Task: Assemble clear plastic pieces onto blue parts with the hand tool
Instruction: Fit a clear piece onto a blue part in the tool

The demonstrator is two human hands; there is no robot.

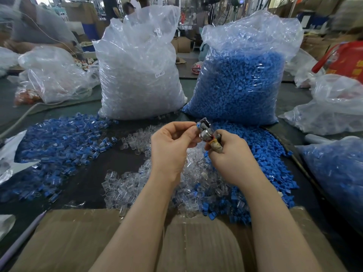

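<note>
Pinching a small blue part [198,125] at my left hand [170,148] fingertips, I hold it against the metal head of the hand tool [206,132], whose wrapped handle my right hand [227,154] fingers are clenched around. Both hands meet above the dark table [88,179]. Below my fingers lies a loose heap of clear pieces [157,185], to their right a spill of blue parts [265,154], to their left assembled pieces [59,144]. Beyond my fingertips stand a bag of clear pieces [137,71] and a bag of blue parts [241,79]. A cardboard flap [78,242] lies under my forearms.
</note>
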